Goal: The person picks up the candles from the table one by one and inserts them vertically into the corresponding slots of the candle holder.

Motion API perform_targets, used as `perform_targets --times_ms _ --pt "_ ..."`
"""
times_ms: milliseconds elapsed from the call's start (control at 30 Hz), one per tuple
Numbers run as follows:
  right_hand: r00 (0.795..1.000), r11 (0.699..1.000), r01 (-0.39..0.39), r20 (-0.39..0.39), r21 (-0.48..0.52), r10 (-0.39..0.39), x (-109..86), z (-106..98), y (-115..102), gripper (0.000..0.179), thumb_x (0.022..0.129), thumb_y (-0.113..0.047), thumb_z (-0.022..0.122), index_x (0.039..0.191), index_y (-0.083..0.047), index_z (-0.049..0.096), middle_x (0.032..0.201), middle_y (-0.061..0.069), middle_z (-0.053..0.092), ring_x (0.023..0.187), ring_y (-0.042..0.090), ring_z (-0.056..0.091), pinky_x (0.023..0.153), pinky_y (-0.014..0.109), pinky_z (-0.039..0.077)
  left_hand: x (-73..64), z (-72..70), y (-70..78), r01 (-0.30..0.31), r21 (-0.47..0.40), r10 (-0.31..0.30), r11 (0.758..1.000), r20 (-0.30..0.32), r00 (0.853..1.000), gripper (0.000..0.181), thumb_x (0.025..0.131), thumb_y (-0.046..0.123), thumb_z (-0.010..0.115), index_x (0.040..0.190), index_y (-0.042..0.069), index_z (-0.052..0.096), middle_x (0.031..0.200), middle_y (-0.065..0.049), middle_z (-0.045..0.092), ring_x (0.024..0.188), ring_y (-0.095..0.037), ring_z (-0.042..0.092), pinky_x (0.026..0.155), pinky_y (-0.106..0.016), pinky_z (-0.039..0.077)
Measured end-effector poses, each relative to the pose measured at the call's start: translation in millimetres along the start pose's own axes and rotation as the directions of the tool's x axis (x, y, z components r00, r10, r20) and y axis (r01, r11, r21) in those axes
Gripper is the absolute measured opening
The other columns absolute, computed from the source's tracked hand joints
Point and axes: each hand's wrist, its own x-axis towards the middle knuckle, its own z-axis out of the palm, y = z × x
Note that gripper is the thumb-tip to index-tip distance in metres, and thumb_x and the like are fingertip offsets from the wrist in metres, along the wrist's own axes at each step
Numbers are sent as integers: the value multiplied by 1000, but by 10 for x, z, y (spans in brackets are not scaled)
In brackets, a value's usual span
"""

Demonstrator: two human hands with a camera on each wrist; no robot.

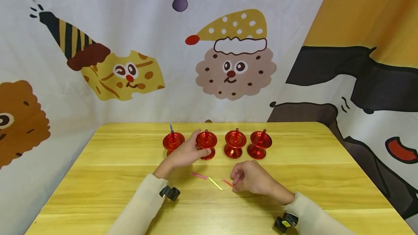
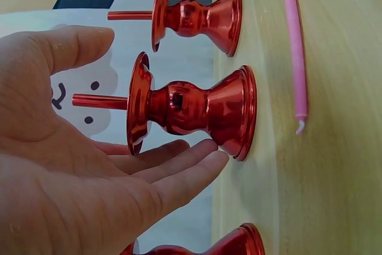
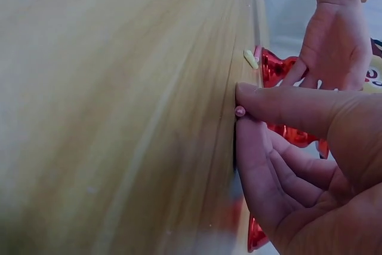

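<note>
Four shiny red candle holders stand in a row on the table. A blue candle (image 1: 171, 128) is upright in the leftmost holder (image 1: 173, 141). My left hand (image 1: 184, 154) reaches around the second holder (image 2: 185, 107), thumb and fingers extended on either side of it; whether the fingers touch its base I cannot tell. With thumb and forefinger, my right hand (image 1: 256, 178) pinches a thin orange-red candle (image 1: 227, 182) low at the tabletop; its end (image 3: 240, 111) shows between the fingertips. A pink candle (image 1: 198, 175) and a yellow candle (image 1: 215, 183) lie between the hands.
The third holder (image 1: 235, 140) and fourth holder (image 1: 260, 142) stand to the right, each with a bare central tube. The wooden table (image 1: 130, 137) ends at a cartoon-printed cloth (image 1: 176, 82) hanging behind it.
</note>
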Motion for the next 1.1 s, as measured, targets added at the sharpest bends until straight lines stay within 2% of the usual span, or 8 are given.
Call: perform_targets --times_ms 133,267,400,500,667,833,900,1100 --pt "1000 999 18 -1 -49 -18 4 -1 -25 27 75 5 94 87 -11 76 74 -13 70 71 4 69 73 26 56 61 3 -100 -23 12 23 1000 9 1000 100 104 37 74 175 0 14 157 -30 55 145 -41 55 119 -59 43" --pt "999 994 50 -9 -97 -51 5 7 -60 27 70 8 86 84 -12 75 72 -15 69 67 1 65 69 25 54 54 -13 -101 -38 6 38 999 15 999 103 102 41 74 174 -1 15 158 -30 55 146 -43 54 120 -60 42" --pt "996 988 85 -13 -129 -87 9 21 -66 29 67 7 86 83 -14 74 70 -17 67 65 -1 63 67 25 54 29 -25 -74 -43 12 43 999 17 999 103 102 41 74 174 -1 15 158 -29 55 146 -42 54 120 -61 41" --pt "995 988 102 -10 -118 -104 9 21 -48 31 66 7 89 83 -14 74 71 -17 67 66 -1 63 67 25 54 74 -15 -129 -49 26 49 998 17 999 102 102 40 74 174 -1 15 158 -29 55 145 -42 55 119 -61 43" --pt "996 995 92 11 -26 -92 15 1 8 30 70 8 89 87 -13 76 75 -12 69 69 4 66 68 26 56 187 18 -265 -54 35 54 998 17 998 103 102 40 75 174 -1 13 158 -29 55 143 -42 57 117 -61 45" --pt "997 997 66 24 38 -67 33 -34 31 27 73 8 86 90 -11 78 78 -9 71 72 8 68 69 26 56 131 -2 -191 -49 46 49 998 10 999 101 102 40 74 174 -1 16 156 -28 57 139 -41 60 115 -61 47" --pt "997 996 68 26 57 -69 41 -46 36 26 74 9 85 91 -9 79 78 -8 71 72 9 69 68 26 56 41 -22 -79 -45 30 45 999 6 999 98 103 38 74 173 -2 18 154 -29 58 137 -41 62 115 -61 47" --pt "995 989 95 15 113 -98 55 -60 69 23 77 11 80 90 -7 83 79 -4 75 74 9 69 69 25 58 -40 -12 16 -6 -2 6 1000 2 1000 94 103 30 74 174 0 19 143 -24 67 123 -31 69 109 -56 52"
